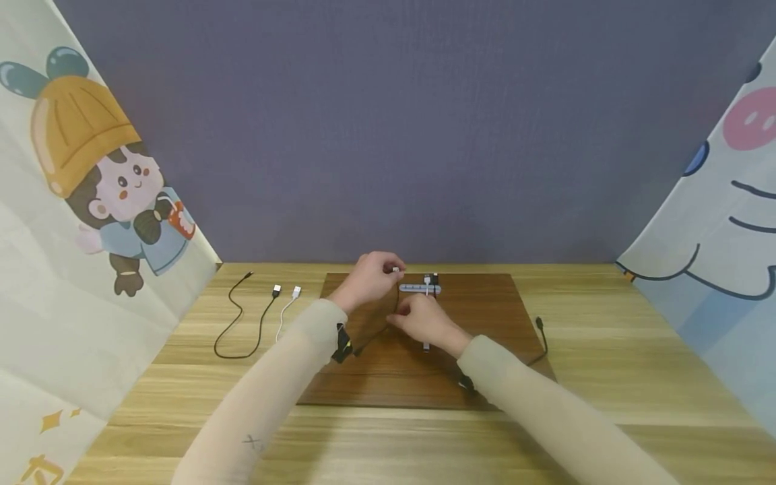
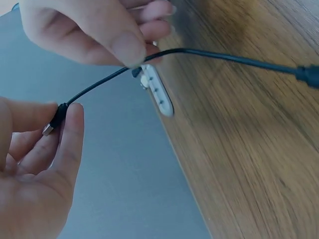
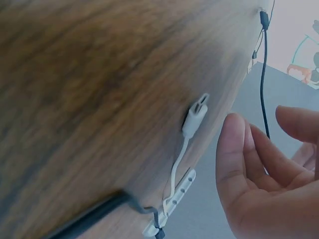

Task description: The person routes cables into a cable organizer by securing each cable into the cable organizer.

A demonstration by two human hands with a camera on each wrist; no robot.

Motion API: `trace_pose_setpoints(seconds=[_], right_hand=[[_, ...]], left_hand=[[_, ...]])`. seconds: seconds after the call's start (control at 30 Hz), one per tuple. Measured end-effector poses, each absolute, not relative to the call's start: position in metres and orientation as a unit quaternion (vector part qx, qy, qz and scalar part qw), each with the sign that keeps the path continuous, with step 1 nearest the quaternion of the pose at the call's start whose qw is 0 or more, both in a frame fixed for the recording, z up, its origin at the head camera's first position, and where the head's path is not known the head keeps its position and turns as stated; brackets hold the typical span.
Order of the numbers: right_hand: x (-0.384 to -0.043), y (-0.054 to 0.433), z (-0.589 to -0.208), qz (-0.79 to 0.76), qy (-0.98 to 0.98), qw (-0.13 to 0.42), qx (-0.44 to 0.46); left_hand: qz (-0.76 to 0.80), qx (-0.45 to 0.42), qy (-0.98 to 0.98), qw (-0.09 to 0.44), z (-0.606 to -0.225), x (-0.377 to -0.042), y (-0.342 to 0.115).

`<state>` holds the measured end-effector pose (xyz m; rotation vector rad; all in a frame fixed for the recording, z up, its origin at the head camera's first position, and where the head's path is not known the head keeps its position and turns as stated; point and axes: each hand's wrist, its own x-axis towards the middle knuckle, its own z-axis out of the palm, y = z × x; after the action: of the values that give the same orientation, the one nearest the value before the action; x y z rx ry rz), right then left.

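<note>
My left hand [image 1: 372, 277] pinches the plug end of a black USB cable [image 2: 224, 56] between thumb and fingers, raised over the back of the board. Its metal connector [image 2: 48, 130] points out past the fingers in the left wrist view. Farther along the same cable, my right hand [image 1: 426, 320] pinches the cord between thumb and fingertip. A pale grey cable clip strip [image 1: 411, 288] lies just beyond my right hand. A white cable [image 3: 173, 174] and another black cable [image 3: 144, 209] run through slots at one end of it.
Beneath the hands is a dark wooden board [image 1: 485, 337] on a lighter wood table [image 1: 606, 404]. To the left lie a black USB cable [image 1: 236, 357] and a white USB cable [image 1: 287, 307]. A black cable end [image 1: 539, 323] lies at right. A grey panel [image 1: 412, 135] stands behind.
</note>
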<state>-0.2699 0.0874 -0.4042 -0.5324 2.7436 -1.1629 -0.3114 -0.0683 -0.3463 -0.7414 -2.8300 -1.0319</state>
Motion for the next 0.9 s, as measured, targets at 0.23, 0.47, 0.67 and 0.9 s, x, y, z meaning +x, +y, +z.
trace_pose_setpoints(seconds=[0.23, 0.47, 0.67, 0.9], right_hand=[[-0.279, 0.090, -0.405, -0.443, 0.884, 0.082, -0.124], [-0.283, 0.095, -0.405, -0.426, 0.895, 0.088, -0.096], [-0.273, 0.096, -0.404, -0.404, 0.904, 0.103, -0.095], [-0.258, 0.094, -0.403, -0.359, 0.921, 0.105, -0.106]], left_hand=[[-0.365, -0.227, -0.902, 0.020, -0.343, -0.315, -0.058], [-0.382, -0.221, -0.897, 0.020, -0.344, -0.321, -0.056], [-0.383, -0.210, -0.899, 0.016, -0.348, -0.324, -0.060], [-0.380, -0.211, -0.901, 0.008, -0.353, -0.329, -0.058]])
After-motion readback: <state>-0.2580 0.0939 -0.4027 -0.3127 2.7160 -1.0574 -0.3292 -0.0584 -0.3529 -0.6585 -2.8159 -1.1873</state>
